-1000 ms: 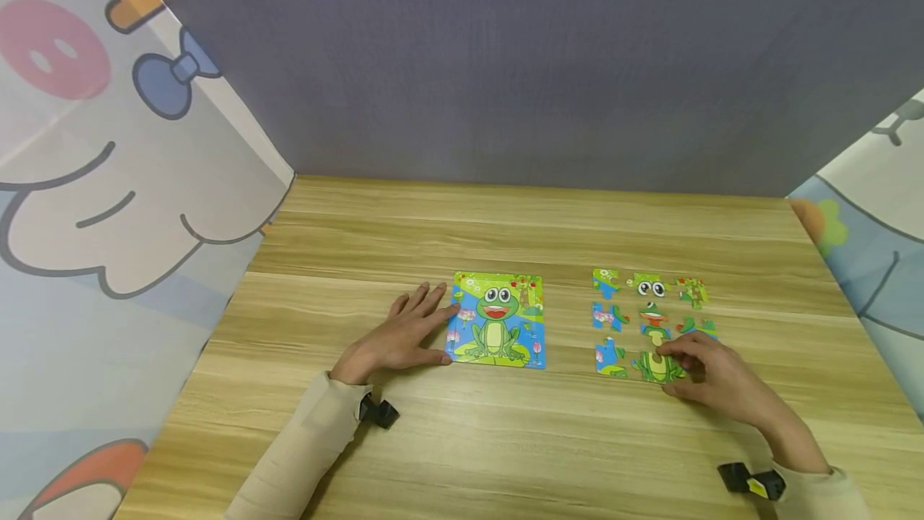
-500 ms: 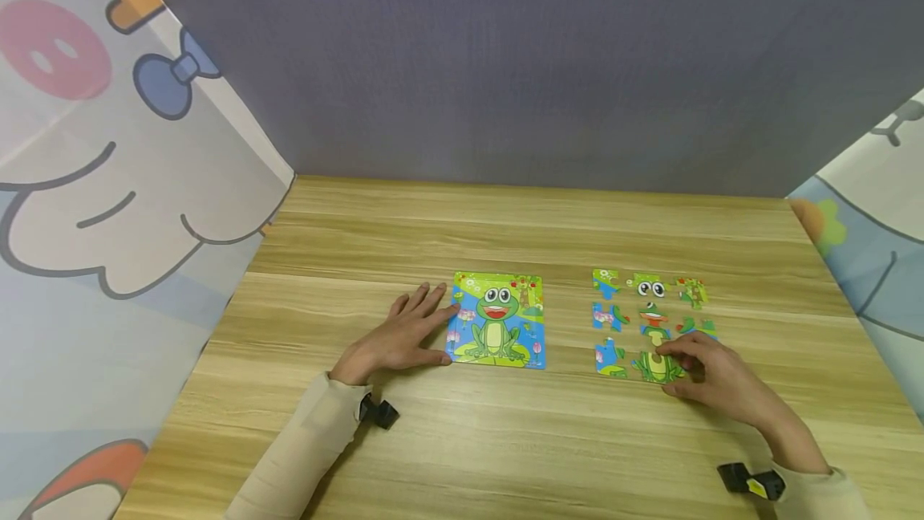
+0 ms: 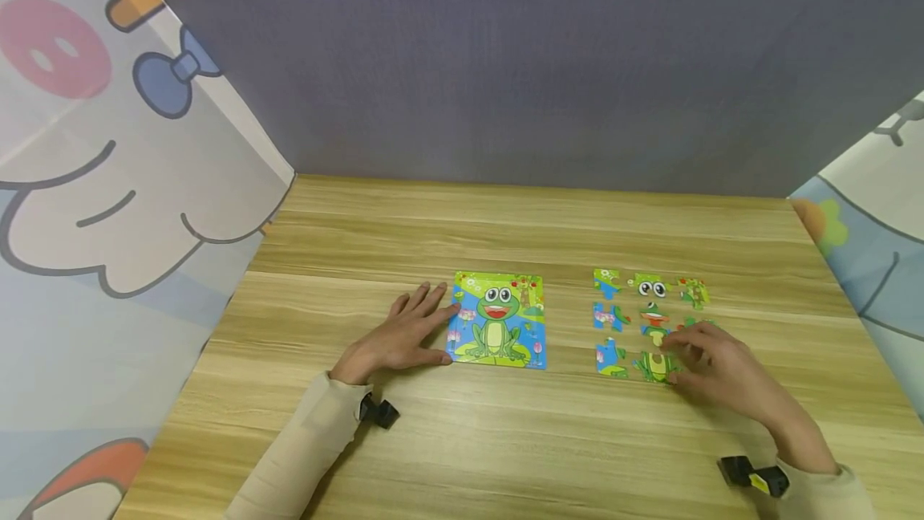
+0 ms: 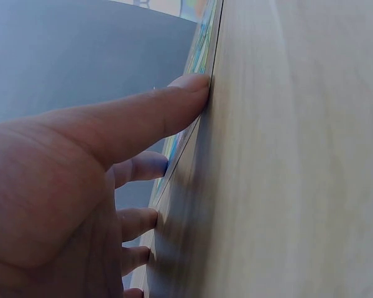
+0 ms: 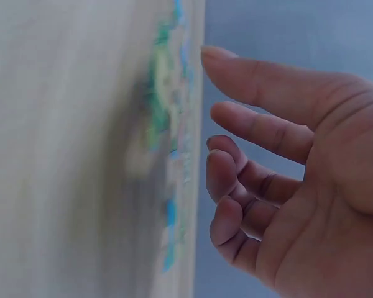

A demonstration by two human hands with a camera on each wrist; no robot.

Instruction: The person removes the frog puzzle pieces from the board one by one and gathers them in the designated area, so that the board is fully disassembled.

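Note:
A square frog picture board (image 3: 498,319) lies flat at the middle of the table. My left hand (image 3: 400,339) rests spread at its left side, thumb and index fingertips against the edge; the left wrist view shows the thumb (image 4: 137,115) touching it. To the right lie separate frog jigsaw pieces in loose rows, among them an eyes piece (image 3: 651,288) and a lower-body piece (image 3: 654,367). My right hand (image 3: 729,363) hovers over the lower right of these pieces and hides some. In the right wrist view its thumb and index finger stand apart with nothing between them.
The wooden table (image 3: 505,440) meets a grey partition (image 3: 505,62) at the back. Cartoon-printed panels (image 3: 108,143) stand along the left and right sides. A small black wrist device (image 3: 378,411) sits at the left cuff.
My right hand has let go of the lower-body piece and lifted slightly, shifting a little to the right. The left hand and the picture board have stayed put.

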